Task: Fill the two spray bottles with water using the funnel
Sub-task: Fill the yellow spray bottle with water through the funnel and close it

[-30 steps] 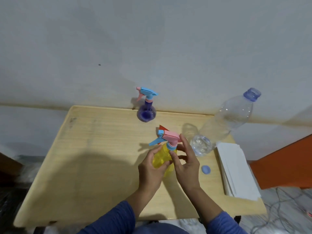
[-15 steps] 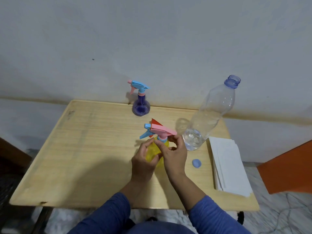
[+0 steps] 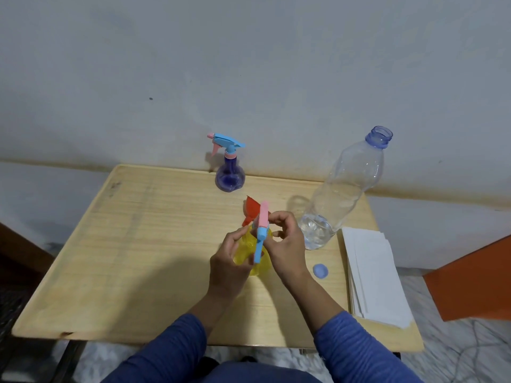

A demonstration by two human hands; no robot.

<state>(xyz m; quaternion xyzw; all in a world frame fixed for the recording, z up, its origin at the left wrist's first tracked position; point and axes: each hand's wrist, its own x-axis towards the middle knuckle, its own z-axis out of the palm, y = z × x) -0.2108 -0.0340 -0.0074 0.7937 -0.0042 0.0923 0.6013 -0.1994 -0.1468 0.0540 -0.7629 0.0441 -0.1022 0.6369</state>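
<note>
Left hand [image 3: 229, 261]: fingers curled round the left side of the yellow bottle [image 3: 250, 254], grasping its body. Right hand [image 3: 286, 244]: fingers curled at the bottle's neck, pinching at the base of the pink-and-blue spray head [image 3: 261, 230]. Whether the head is fully seated on the neck cannot be told.

The yellow bottle stands on the table [image 3: 138, 258], right of centre and nearer the front edge than the back. A red funnel [image 3: 253, 210] shows just behind the spray head, partly hidden by it. The purple bottle [image 3: 229, 172] stands upright at the middle of the back edge, its blue-and-pink head fitted, well apart from the hands. An uncapped clear water bottle [image 3: 343, 194] stands near the back right corner, with a little water in its base. Its blue cap [image 3: 320, 270] lies flat just right of the right hand. A stack of white paper [image 3: 373, 275] lies along the right edge.

Change from half a second ago: the spray head then pointed across to the left; its blue end now points toward the front edge. Both hands stay on the yellow bottle.
</note>
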